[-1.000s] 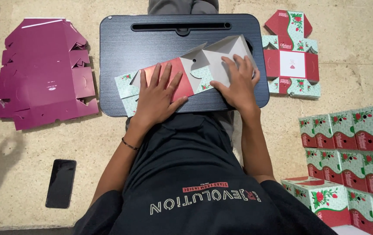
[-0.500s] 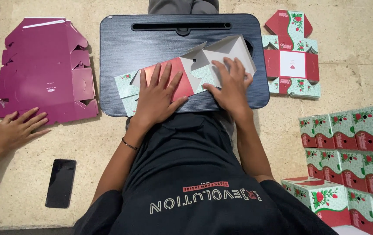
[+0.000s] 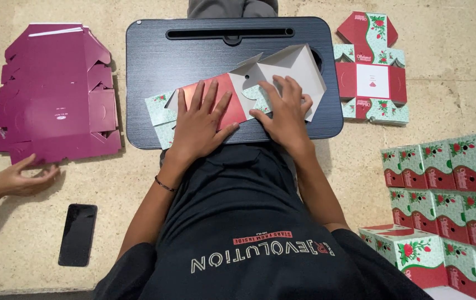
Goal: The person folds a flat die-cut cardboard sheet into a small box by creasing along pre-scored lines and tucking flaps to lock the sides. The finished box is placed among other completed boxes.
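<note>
- Beige stone floor (image 3: pixel 449 66) fills my view from above, and a black lap tray (image 3: pixel 154 66) sits in the middle of it.
- Far left, I see a co-worker's hand (image 3: pixel 18 180) on the floor, fingers loosely curled, touching the near edge of a stack of flat maroon cartons (image 3: pixel 54 94).
- Near that hand, a dark phone (image 3: pixel 77 234) lies face up on the floor.
- On the tray, my left hand (image 3: pixel 202 125) lies palm down with its fingers spread, pressing the red panel of a half-folded gift box blank (image 3: pixel 282 66); it grips nothing.
- That blank lies across the near half of the tray, its pale inner flaps raised toward the right.
- My right hand (image 3: pixel 285 114) rests just beside the left, fingers bent over the white flap and the floral fold, pressing rather than clasping.
- Right of the tray, another flat printed blank (image 3: pixel 372 66) lies on the floor, red and mint with roses.
- Far right, rows of finished boxes (image 3: pixel 443 166) stand packed together, with one assembled box (image 3: pixel 410 250) lying nearer me.
</note>
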